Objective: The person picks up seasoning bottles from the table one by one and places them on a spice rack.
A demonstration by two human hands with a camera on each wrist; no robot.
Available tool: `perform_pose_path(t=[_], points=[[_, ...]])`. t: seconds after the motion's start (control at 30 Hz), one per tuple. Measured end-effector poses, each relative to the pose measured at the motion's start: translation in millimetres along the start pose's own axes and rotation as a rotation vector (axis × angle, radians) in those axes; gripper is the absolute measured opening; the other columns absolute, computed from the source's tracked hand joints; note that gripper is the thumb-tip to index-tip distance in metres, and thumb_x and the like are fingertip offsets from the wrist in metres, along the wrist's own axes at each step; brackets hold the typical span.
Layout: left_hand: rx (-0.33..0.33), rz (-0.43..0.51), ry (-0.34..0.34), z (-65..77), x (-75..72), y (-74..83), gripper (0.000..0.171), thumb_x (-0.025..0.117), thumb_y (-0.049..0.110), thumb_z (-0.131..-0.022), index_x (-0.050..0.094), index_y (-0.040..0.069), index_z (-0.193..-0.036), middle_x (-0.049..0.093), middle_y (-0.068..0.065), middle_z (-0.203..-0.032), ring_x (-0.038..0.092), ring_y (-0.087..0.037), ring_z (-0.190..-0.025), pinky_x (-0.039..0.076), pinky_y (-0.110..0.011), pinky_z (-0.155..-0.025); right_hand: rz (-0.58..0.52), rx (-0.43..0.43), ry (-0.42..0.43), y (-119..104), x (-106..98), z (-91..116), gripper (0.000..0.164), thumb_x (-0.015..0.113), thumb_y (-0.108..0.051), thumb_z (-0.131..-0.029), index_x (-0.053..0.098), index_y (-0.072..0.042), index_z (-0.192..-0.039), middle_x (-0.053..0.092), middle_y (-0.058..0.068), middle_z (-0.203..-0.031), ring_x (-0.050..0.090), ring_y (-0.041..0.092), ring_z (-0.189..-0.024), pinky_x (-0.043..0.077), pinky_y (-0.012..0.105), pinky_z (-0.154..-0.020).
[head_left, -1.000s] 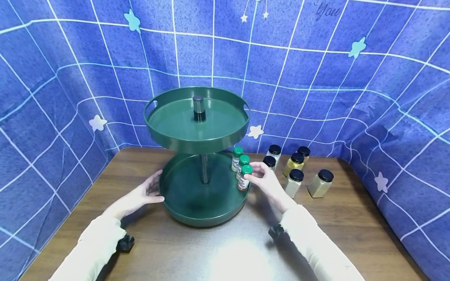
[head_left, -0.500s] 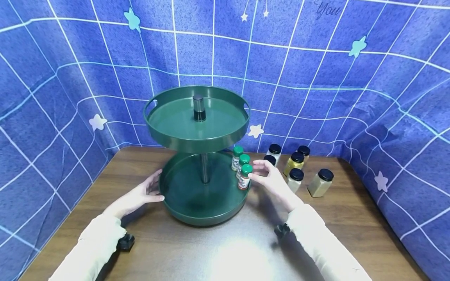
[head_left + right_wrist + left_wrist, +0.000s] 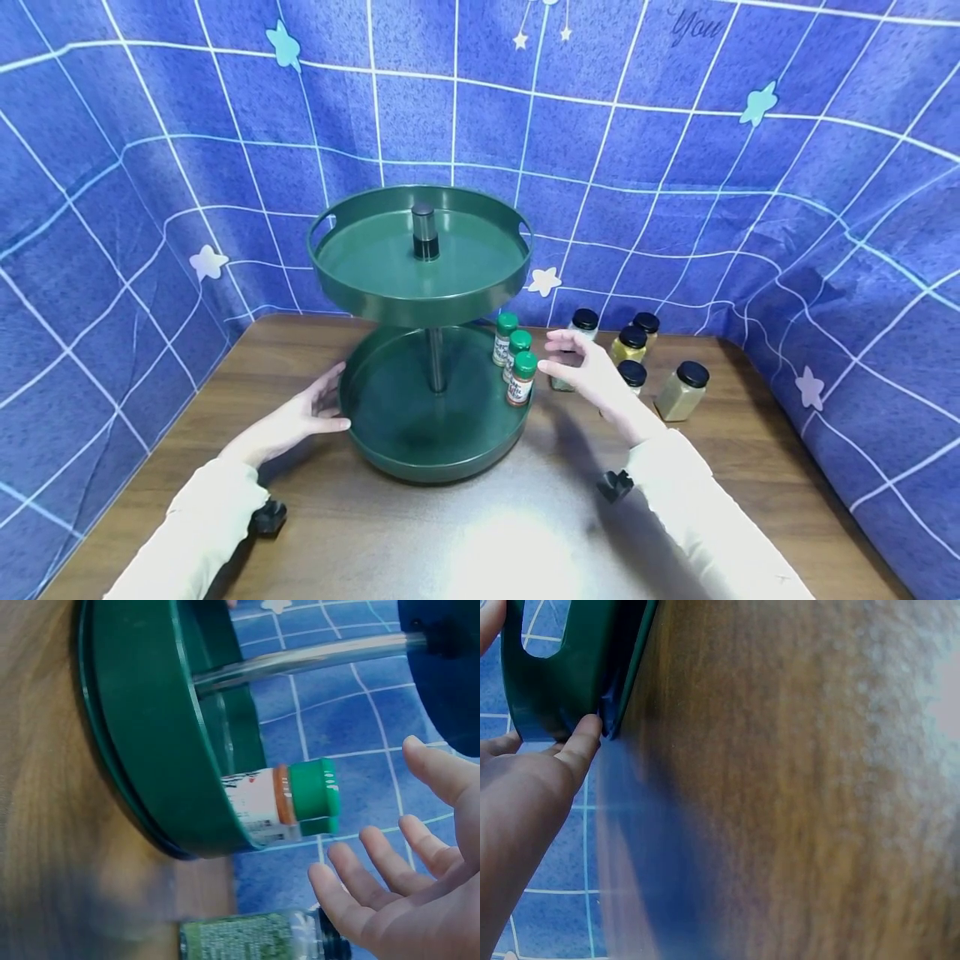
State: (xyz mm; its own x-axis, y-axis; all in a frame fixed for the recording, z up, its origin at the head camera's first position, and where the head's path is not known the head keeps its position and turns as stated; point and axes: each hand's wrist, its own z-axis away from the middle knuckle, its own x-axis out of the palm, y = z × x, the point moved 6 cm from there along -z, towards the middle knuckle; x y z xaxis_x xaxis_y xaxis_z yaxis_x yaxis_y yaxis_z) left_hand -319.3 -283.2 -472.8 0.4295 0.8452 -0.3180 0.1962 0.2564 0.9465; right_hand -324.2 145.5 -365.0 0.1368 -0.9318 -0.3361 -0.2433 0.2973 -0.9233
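A green two-tier round tray stand has its lower tray low over the table and its upper tray on a metal post. At the lower tray's left side my left hand touches the outer wall with fingers and thumb spread. Three green-capped spice bottles stand in a row inside the lower tray's right edge. Just right of the front spice bottle, my right hand hovers with fingers spread, holding nothing. The right wrist view shows a gap between that hand and the green cap.
Several black-capped jars stand on the table to the right, including a yellow one and a pale one. A green herb jar is below my right hand. Blue grid cloth surrounds the wooden table.
My right hand has let go of the front spice bottle and drawn away to the right, its fingers spreading. The bottle stays upright in the lower tray. My left hand has not moved.
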Motion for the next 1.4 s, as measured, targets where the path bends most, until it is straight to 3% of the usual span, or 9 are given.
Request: perform_pose_path(t=[0.5,0.77,1.03,1.23,1.4], points=[[-0.022,-0.002,-0.001,1.6,0.7,-0.3,0.094,0.068,0.01,-0.086,0.001,0.014,-0.153,0.001,-0.014,-0.158,0.012,-0.043,-0.141,0.029,-0.047,-0.108,0.03,-0.076,0.008,-20.1,-24.8,5.1,0.047,0.07,-0.01,-0.084,0.05,-0.003,-0.126,0.058,0.021,-0.122,0.056,0.039,-0.11,0.05,0.019,-0.081],[-0.024,-0.01,0.002,1.3,0.7,0.2,0.095,0.069,0.012,-0.086,0.002,0.014,-0.153,0.001,-0.014,-0.158,0.011,-0.043,-0.141,0.027,-0.051,-0.107,0.081,-0.045,-0.004,-21.4,-42.2,8.7,0.05,0.07,-0.02,-0.086,0.049,-0.007,-0.13,0.055,0.02,-0.128,0.052,0.037,-0.118,0.048,0.022,-0.084],[-0.026,-0.008,0.004,0.6,0.6,-1.1,0.096,0.069,0.011,-0.085,0.002,0.015,-0.153,0.0,-0.014,-0.158,0.011,-0.042,-0.141,0.028,-0.048,-0.107,0.116,-0.041,0.021,-23.7,-61.3,15.0,0.05,0.07,-0.023,-0.086,0.05,-0.01,-0.13,0.056,0.01,-0.127,0.053,0.03,-0.118,0.047,0.021,-0.086],[-0.026,-0.002,0.005,0.5,1.3,-1.0,0.097,0.07,0.011,-0.085,0.001,0.015,-0.153,0.0,-0.015,-0.158,0.011,-0.043,-0.141,0.029,-0.049,-0.107,0.151,-0.077,0.065,-23.6,-77.2,19.8,0.048,0.068,-0.019,-0.087,0.049,-0.007,-0.13,0.057,0.013,-0.127,0.056,0.011,-0.11,0.045,0.015,-0.088],[-0.02,-0.002,0.007,0.1,0.7,-0.5,0.096,0.069,0.01,-0.085,0.002,0.014,-0.153,0.001,-0.015,-0.158,0.012,-0.043,-0.141,0.033,-0.042,-0.107,0.112,-0.094,0.082,-22.0,-87.7,25.0,0.046,0.067,-0.014,-0.088,0.049,-0.007,-0.129,0.058,-0.001,-0.12,0.056,0.003,-0.106,0.046,0.014,-0.087]])
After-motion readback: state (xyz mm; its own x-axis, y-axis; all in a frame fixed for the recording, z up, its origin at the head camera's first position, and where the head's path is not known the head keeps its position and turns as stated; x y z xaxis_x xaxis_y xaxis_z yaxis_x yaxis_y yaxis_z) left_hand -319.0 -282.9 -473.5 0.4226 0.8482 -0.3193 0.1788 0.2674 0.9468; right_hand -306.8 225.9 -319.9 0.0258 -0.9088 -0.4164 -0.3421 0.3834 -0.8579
